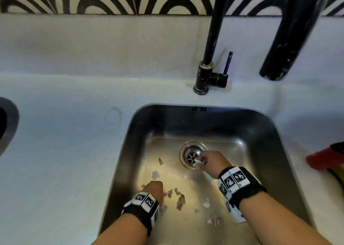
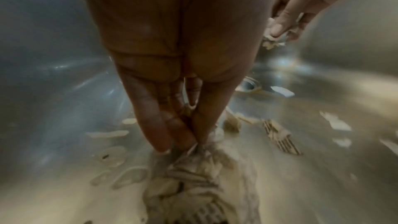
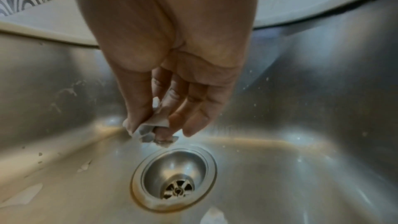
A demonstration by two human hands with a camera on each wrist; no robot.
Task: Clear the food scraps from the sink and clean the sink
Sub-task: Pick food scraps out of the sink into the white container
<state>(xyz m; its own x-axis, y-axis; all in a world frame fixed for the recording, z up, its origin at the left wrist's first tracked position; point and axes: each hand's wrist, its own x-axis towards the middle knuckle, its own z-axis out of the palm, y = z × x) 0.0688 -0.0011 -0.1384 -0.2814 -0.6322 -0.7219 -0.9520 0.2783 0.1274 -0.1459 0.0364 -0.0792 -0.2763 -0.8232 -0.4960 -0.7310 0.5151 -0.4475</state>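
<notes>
In the head view both hands are down in the steel sink. My right hand hovers beside the drain and pinches a small bunch of white scraps between thumb and fingers. My left hand is low at the near left of the sink floor. In the left wrist view its thumb and fingers close on the top of a crumpled pale scrap. Several more pale scraps lie loose on the sink floor between the hands.
A black tap stands behind the sink, its spout hanging over the back right. White countertop surrounds the basin. A red and yellow object lies on the right counter. A dark round rim shows at the far left.
</notes>
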